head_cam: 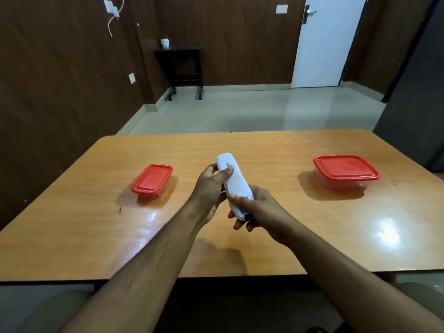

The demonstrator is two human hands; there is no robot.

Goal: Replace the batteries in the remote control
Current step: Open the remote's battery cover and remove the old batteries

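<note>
A white remote control [235, 182] is held above the middle of the wooden table [276, 231], its back side up and its far end pointing away from me. My left hand [208, 188] grips its upper half, thumb laid across the back near a small label. My right hand [258, 209] grips its lower end, thumb pressing on the back close to a blue mark. Whether the battery cover is on or slid off cannot be made out. No batteries are visible.
A small container with a red lid [151, 180] stands on the table to the left. A larger clear container with a red lid [346, 170] stands to the right. Beyond the table lie tiled floor, a dark side table [182, 68] and a white door [324, 42].
</note>
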